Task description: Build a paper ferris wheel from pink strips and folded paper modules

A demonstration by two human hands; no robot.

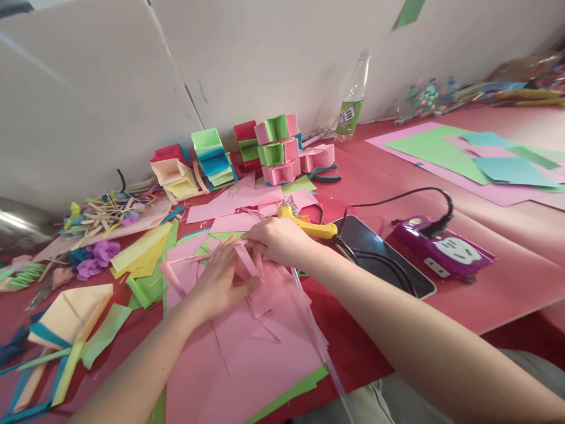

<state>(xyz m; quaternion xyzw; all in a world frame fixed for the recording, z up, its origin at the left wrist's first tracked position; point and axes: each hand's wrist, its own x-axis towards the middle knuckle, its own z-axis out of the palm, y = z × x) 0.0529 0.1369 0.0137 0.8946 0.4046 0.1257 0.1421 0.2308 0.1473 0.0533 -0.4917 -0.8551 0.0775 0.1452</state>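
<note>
My left hand (218,282) lies on a heap of pink paper sheets (251,347), its fingers pressed onto a folded pink paper strip (245,261). My right hand (276,240) meets it from the right, fingers curled and pinching the same pink strip at its upper end. A yellow glue gun (309,226) lies just behind my right hand. A clear thin glue stick (315,338) slants across the pink sheets below my right forearm.
Stacks of folded paper boxes (273,147) in pink, green and red stand by the wall. A black phone (382,253) and a purple power socket (441,247) with a black cord lie right. Coloured sheets (477,159) lie far right, a glass bottle (353,100) behind, scraps and paper flowers (95,259) left.
</note>
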